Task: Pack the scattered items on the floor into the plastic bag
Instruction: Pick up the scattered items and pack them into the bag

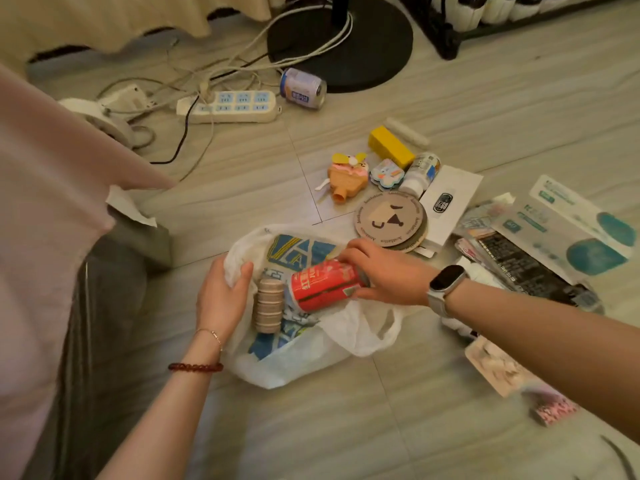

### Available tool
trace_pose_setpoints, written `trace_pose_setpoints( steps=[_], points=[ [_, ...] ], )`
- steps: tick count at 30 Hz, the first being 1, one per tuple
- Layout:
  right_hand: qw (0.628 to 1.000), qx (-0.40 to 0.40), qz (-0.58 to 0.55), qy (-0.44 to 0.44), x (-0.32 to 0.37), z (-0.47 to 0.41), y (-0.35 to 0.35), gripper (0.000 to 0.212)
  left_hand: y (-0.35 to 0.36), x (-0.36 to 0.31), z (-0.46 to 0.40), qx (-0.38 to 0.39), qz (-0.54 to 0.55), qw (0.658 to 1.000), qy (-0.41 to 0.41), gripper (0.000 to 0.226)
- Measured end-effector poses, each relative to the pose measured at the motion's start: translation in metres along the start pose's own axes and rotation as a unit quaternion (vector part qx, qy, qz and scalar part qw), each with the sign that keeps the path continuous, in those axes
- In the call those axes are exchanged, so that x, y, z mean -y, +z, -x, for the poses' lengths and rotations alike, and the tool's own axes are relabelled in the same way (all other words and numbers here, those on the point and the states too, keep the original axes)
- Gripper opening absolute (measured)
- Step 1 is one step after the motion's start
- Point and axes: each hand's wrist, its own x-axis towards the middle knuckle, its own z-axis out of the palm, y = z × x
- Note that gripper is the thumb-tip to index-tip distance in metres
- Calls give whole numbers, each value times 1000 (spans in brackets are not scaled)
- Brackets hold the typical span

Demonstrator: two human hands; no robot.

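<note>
A white plastic bag (360, 332) lies open on the floor in front of me. My left hand (221, 296) grips its left rim and holds the mouth apart. My right hand (384, 271) is closed on a red can (322, 284), which lies on its side in the bag's opening. Beside the can in the bag are a stack of tan round tins (268, 304) and a blue and yellow packet (298, 249). Loose on the floor beyond are a round coaster (389, 218), a white box (450, 202), a yellow box (389, 147), a small toy fan (348, 178) and a white bottle (420, 173).
Mask packs (571, 230) and flat packets (498, 368) lie on the floor at the right. A blue and white can (303, 88) rests near a power strip (232, 105) with tangled cables, by a black round stand base (367, 39). My knee and a tissue box (145, 233) are at the left.
</note>
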Motion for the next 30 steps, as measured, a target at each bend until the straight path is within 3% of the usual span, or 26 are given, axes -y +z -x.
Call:
trace_pose_setpoints(
  steps=[2,5,8,11,12,14,16,20,22,24,26,28,30],
  points=[
    [998,42,50,20,-6,5,5,62,1,-1,2,15,15,1000,-2,33],
    [997,16,65,42,-9,7,13,63,4,-3,2,28,34,999,-12,35],
    [989,-57,-59,124,-8,6,16,74,2,-4,3,24,45,998,-21,36],
    [921,-78,-276,262,-7,6,29,84,0,-2,4,13,57,998,-24,34],
    [888,-69,-334,307,-6,6,34,76,-1,-4,6,11,62,998,-20,34],
    [841,-86,-403,351,-5,5,42,37,-2,-9,11,1,76,997,-9,32],
    [833,-146,-399,354,-2,6,36,19,-3,-15,16,-14,98,995,0,30],
    [853,-291,-296,317,-2,6,0,28,-6,-30,17,-49,134,990,19,28],
    [854,-374,-259,252,4,5,-25,27,-14,-36,15,-88,142,985,35,27],
    [865,-408,-219,192,8,4,-35,24,-13,-35,14,-107,130,985,38,28],
    [901,-378,-149,155,9,8,-33,30,-12,-28,15,-114,64,991,30,32],
    [962,-229,4,148,4,20,-18,43,-10,-21,16,-84,-55,995,12,37],
    [984,-65,105,129,0,29,1,49,-5,-13,16,-38,-148,988,14,40]
  ],
)
